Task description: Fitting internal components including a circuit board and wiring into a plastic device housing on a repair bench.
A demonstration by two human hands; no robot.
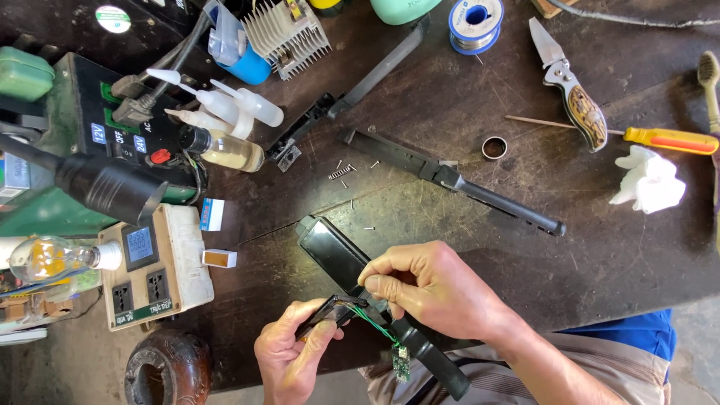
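Work in hand: a black casing (337, 259), long and flat, lies opened at the surface's (465, 112) near edge, between both hands.
Left hand (289, 356): grip closed on the casing's lower half.
Right hand (431, 289): fingertips pinched narrow on green wires (371, 321) that run to a small circuit board (400, 363), which hangs free.
Done, by appearance: two black bars (450, 180) lie detached; loose screws (346, 174) are scattered near them.
Left, by appearance: wiring is exposed, nothing reassembled.
Labels: round green-and-white sticker (112, 18) at top left; blue and green tags on the power box (112, 124); small blue-and-white carton (212, 214) beside the socket block (154, 262).
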